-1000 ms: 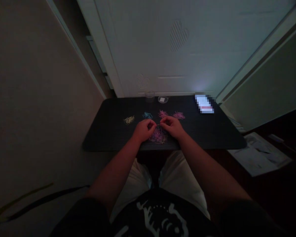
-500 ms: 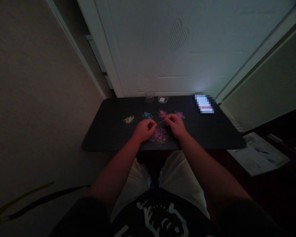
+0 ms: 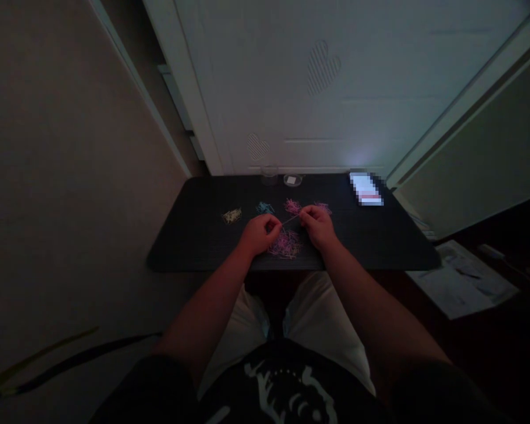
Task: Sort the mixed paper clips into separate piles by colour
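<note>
Both my hands hover over a small black table (image 3: 194,235). My left hand (image 3: 259,232) and my right hand (image 3: 317,226) are each closed in a pinch on one end of a thin pinkish rubber band (image 3: 290,219), stretched taut between them. Just below it lies a mixed pile of pink and purple bands (image 3: 285,244). Behind my hands sit small sorted heaps: a yellow heap (image 3: 232,215), a blue heap (image 3: 264,207), a pink heap (image 3: 292,205), and a purple heap (image 3: 323,206) partly hidden by my right hand.
A clear cup (image 3: 269,174) and a small round dish (image 3: 292,179) stand at the table's back edge against a white door (image 3: 335,88). A lit phone (image 3: 365,188) lies at the back right. Papers (image 3: 463,280) lie on the floor to the right.
My hands have drawn apart, the right one moving up and to the right, so the band between them is now pulled out into a straight line.
</note>
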Tool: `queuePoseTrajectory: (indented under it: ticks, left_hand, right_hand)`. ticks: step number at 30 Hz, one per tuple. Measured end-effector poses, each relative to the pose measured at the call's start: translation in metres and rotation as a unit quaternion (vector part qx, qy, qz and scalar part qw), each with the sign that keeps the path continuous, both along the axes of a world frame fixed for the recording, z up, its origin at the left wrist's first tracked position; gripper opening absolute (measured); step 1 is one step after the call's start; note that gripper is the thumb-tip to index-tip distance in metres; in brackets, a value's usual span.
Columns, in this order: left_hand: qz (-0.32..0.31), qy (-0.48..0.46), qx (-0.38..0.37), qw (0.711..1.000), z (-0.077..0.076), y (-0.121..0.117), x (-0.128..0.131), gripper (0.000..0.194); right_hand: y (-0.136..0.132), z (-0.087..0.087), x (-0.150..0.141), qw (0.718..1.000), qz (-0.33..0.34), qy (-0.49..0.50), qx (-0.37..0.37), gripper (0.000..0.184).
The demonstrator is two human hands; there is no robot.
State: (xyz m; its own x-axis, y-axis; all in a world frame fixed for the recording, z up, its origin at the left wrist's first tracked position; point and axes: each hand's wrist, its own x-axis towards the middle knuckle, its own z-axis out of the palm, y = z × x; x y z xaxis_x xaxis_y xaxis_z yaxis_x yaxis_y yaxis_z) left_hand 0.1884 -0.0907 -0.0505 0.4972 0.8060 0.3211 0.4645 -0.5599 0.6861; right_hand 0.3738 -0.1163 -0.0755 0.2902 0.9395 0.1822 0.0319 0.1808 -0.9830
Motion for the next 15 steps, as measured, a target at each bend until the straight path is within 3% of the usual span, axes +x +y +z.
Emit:
queuePoseTrajectory:
  ticks: [9,15]
  left_hand:
    - [0.018,-0.033,0.007,0.999,-0.0058,0.0029,-0.0042,0.009]
    - [-0.003,-0.021,0.009,1.0,-0.0056,0.0017,-0.0025,0.015]
  right_hand:
    - [0.0015,0.0027,0.0053,0.998,-0.042,0.048,0.026,0.018]
    - [-0.0041,0.0076,-0.0041,0.996,0.038,-0.075,-0.004,0.018]
